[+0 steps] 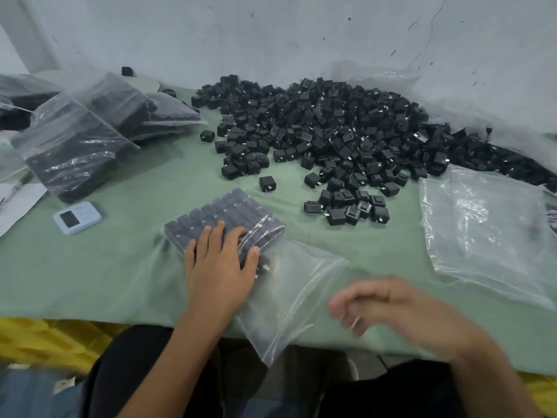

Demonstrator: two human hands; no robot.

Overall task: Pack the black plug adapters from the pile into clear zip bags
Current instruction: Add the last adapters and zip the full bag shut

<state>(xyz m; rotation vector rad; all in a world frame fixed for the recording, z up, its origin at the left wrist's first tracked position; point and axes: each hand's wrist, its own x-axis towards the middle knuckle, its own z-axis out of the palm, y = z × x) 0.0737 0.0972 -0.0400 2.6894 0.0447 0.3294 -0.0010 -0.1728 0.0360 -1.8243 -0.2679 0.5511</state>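
Note:
A big pile of black plug adapters [331,131] covers the far middle and right of the green table [105,267]. In front of me lies a clear zip bag [289,297] holding neat rows of adapters [229,212] in its far end. My left hand [220,263] presses flat on the packed rows, fingers spread and straight. My right hand [391,309] hovers blurred above the table's near edge to the right of the bag, fingers loosely curled, holding nothing.
Filled zip bags [75,146] are stacked at the far left. A pile of empty clear bags [488,227] lies at the right. A small light-blue device [77,218] and a white paper [15,203] sit at the left. Yellow material [45,342] lies below the table edge.

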